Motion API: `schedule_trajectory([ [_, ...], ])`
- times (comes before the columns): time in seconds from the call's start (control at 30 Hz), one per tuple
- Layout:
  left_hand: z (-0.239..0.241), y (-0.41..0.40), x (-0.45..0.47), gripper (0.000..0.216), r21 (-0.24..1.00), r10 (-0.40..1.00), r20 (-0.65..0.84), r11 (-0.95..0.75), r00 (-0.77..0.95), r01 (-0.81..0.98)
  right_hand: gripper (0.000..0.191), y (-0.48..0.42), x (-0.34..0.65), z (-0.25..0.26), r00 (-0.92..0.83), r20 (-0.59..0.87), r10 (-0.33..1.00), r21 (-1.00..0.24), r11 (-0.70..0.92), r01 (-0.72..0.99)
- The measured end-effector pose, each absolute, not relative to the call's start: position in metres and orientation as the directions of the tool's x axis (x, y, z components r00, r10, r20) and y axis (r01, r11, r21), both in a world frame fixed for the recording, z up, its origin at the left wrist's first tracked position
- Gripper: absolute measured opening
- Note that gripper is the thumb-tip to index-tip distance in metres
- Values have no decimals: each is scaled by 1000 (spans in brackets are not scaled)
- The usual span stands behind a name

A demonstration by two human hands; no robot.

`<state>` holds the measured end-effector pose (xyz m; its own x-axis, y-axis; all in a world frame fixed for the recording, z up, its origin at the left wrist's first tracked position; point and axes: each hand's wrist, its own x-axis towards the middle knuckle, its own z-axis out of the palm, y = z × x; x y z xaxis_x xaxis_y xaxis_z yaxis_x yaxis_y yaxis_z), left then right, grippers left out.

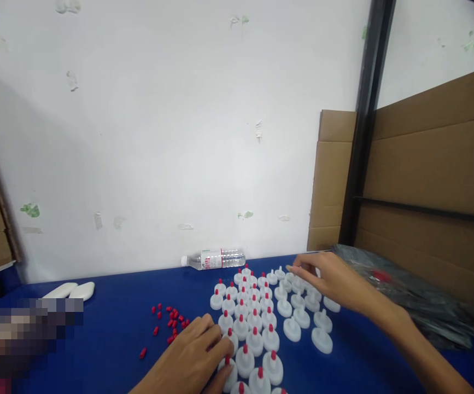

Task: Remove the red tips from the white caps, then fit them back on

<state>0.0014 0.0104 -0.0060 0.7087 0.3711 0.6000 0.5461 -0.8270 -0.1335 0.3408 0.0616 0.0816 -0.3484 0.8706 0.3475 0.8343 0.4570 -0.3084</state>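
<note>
White disc-shaped caps with upright nozzles stand in rows on the blue table; many of these white caps [241, 326] carry small red tip covers. My left hand [198, 350] is curled at the front left of the rows, thumb and forefinger closed around a red tip cover [227, 360] on one cap. To the right, my right hand [322, 276] hovers over a group of bare white caps [301, 317] without red covers. Its thumb and fingertips come together beside a bare nozzle at the back; anything between them is too small to make out.
Loose red tip covers [170, 323] lie scattered left of the rows. A clear water bottle [216, 259] rests on its side against the wall. Two white oval pieces [81, 291] lie at the far left. Grey plastic bags [404, 295] and cardboard [433, 158] are on the right.
</note>
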Motion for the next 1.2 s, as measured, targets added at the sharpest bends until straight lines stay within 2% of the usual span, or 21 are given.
schedule_trajectory([
  [0.07, -2, 9, 1, 16, -157, 340, 635, -822, 694, 547, 41, 55, 326, 80, -404, 512, 758, -239, 577, 781],
  [0.17, 14, 1, -2, 25, -184, 309, 682, -805, 663, 564, 26, 40, 301, 73, -491, 648, 583, -165, 736, 656],
  [0.2, 19, -2, -3, 23, -178, 312, 688, -803, 656, 569, 24, 33, 292, 70, -520, 658, 545, -156, 774, 614],
  [0.23, 23, -6, -4, 21, -169, 301, 708, -807, 639, 566, 30, 27, 283, 67, -565, 660, 495, -136, 818, 559],
  [0.33, 26, -10, -3, 17, -196, 181, 783, -837, 596, 512, 62, 12, 259, 57, -708, 607, 362, -68, 911, 408],
  [0.4, 24, -11, 0, 16, -241, 104, 808, -840, 580, 486, 59, 7, 249, 51, -749, 593, 296, -37, 939, 342],
  [0.5, 22, -11, 3, 13, -282, 98, 805, -805, 586, 522, 35, 6, 243, 44, -726, 635, 264, -32, 948, 317],
  [0.57, 23, -11, 4, 12, -291, 121, 796, -782, 593, 551, 29, 8, 244, 42, -687, 677, 265, -47, 947, 319],
  [0.73, 22, -11, 2, 18, -324, 205, 741, -725, 639, 608, 39, 10, 244, 37, -660, 717, 224, 29, 937, 349],
  [0.9, 14, -8, 6, 30, -367, 259, 682, -688, 684, 626, 36, 12, 238, 34, -668, 735, 118, 148, 933, 328],
  [0.97, 14, -8, 7, 30, -298, 305, 673, -721, 674, 625, 30, 17, 240, 36, -674, 736, 62, 217, 922, 322],
  [1.07, 20, -13, 2, 30, -71, 449, 659, -761, 603, 644, 14, 29, 256, 42, -658, 751, 58, 284, 871, 402],
  [1.13, 25, -15, -3, 30, 49, 531, 644, -747, 551, 663, 9, 41, 274, 47, -606, 784, 138, 264, 808, 526],
  [1.2, 28, -15, -7, 28, 92, 573, 624, -729, 531, 678, 11, 52, 293, 53, -524, 799, 295, 178, 716, 675],
])
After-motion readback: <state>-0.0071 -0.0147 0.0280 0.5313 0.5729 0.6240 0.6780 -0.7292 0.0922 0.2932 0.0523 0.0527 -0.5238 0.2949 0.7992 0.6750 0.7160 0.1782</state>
